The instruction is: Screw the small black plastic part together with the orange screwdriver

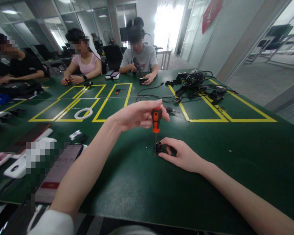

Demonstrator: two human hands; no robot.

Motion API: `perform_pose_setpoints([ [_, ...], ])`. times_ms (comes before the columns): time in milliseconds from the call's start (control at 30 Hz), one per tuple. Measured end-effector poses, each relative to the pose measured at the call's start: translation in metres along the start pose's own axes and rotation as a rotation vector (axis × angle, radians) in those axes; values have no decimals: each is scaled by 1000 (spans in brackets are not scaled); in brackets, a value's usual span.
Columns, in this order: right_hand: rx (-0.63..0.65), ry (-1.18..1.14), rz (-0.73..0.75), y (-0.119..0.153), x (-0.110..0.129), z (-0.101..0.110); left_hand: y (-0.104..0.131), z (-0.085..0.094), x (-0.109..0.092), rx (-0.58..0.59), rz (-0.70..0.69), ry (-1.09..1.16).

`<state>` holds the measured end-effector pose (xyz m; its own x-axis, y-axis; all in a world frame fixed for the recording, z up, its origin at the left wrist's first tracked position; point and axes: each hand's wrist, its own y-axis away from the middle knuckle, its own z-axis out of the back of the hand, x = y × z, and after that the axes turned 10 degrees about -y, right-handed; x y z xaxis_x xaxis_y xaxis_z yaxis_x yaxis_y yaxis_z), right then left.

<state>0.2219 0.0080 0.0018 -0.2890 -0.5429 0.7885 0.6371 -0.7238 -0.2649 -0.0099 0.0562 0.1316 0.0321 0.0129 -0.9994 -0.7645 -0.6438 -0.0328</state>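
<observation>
My left hand (134,116) is closed round the handle of an orange and black screwdriver (156,120), held upright with its shaft pointing down. The screwdriver's tip reaches a small black round part (158,148) on the green table; whether it sits in a screw is too small to tell. Thumb and fingers of my right hand (180,153) pinch this part from the right side and keep it against the tabletop. A tiny light speck (146,147) lies just left of the part.
A phone (61,169), a white device (30,156) and a small packet (75,134) lie at left. A white tape ring (83,113) rests ahead, near yellow-taped outlines. Tangled black cables (196,81) are at back right. Across the table, a person in grey (147,58) holds a power drill (137,64).
</observation>
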Motion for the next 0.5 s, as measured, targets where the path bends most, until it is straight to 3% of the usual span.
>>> perform_pose_setpoints([
  [167,-2,-7,0,1,-1,0,-2,4,1,73,8,34],
  [500,-8,-10,11,1,-1,-1,-1,2,0,44,9,16],
])
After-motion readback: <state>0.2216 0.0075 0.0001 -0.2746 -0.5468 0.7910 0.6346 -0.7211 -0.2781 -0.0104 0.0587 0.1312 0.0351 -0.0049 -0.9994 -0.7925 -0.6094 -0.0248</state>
